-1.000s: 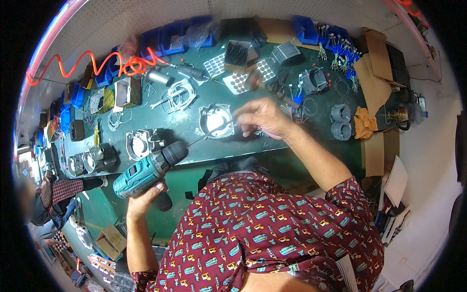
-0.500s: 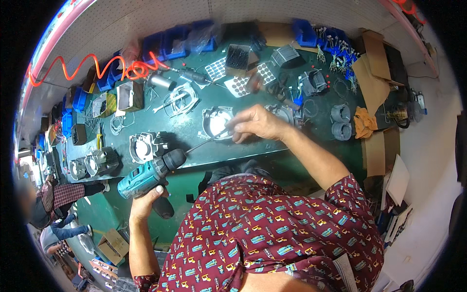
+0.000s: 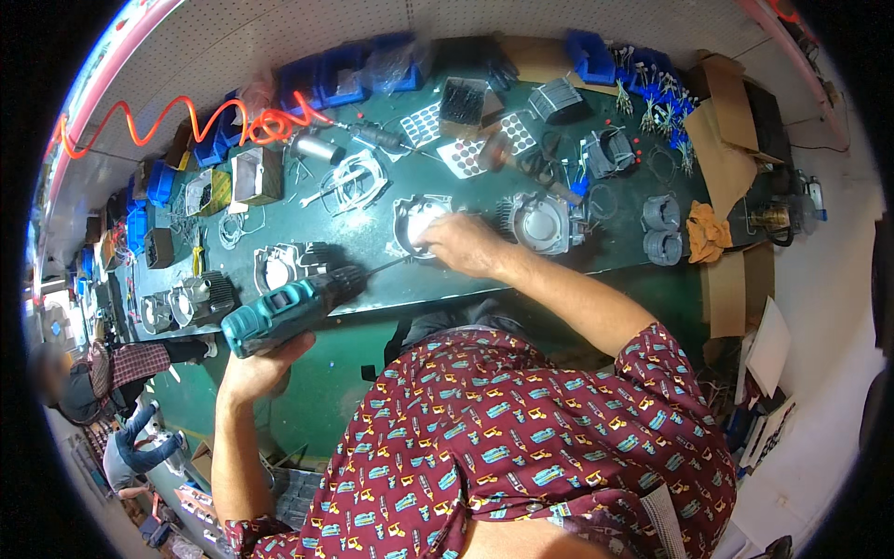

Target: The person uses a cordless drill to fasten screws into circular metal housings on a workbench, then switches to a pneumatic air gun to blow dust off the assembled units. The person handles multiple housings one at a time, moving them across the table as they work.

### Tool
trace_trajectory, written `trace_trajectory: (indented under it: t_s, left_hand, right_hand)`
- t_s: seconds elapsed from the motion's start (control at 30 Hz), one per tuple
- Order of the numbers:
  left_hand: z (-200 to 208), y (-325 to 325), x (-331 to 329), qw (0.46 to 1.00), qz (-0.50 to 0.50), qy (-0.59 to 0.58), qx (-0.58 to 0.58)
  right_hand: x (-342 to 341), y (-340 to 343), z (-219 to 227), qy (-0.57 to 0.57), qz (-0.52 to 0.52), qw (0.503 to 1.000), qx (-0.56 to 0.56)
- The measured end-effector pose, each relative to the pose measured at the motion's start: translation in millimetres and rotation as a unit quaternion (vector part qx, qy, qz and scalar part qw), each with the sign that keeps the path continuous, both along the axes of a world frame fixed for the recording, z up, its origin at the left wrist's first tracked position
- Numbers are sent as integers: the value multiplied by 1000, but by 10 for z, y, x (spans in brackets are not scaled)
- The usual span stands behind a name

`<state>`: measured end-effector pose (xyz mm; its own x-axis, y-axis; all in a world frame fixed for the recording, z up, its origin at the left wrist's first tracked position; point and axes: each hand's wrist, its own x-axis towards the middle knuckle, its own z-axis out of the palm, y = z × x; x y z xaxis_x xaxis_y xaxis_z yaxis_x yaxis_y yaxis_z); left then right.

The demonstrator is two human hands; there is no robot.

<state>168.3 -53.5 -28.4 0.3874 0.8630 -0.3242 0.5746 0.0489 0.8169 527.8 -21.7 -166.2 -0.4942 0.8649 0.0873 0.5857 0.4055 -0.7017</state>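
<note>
My left hand [image 3: 259, 371] is closed round the grip of a teal and black cordless drill [image 3: 279, 317], which lies tilted with its long thin bit pointing right. The bit's tip ends near the lower rim of a cast metal housing [image 3: 403, 224] at the bench's front. Over that housing's right side reaches my right hand [image 3: 466, 244], fingers bent together at its pale inside. What those fingers pinch, if anything, is hidden. To the right of this hand sits a similar round motor housing [image 3: 540, 226]; another finned housing [image 3: 279, 265] stands behind the drill.
Along the back of the green bench [image 3: 372, 298] stand blue bins [image 3: 343, 74] and cardboard boxes [image 3: 463, 104]. A coiled orange air hose [image 3: 186, 121] hangs at the left. Wire bundles, sticker sheets and an orange cloth [image 3: 708, 233] lie about. Other people are at the far left.
My right hand has moved down and in over the housing, its fingers now bent inside. The drill has swung flatter and slightly left, with my left hand still gripping it.
</note>
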Motion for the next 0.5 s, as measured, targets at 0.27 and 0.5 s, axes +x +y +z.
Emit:
trace_trajectory:
  t_s: [0.27, 0.5]
  left_hand:
    - [137, 189, 375, 996, -61, 54, -23]
    - [238, 281, 574, 996, -77, 46, -28]
  right_hand:
    - [-37, -47, -80, -133, 37, 989, -45]
    - [5, 9, -67, 37, -117, 992, 27]
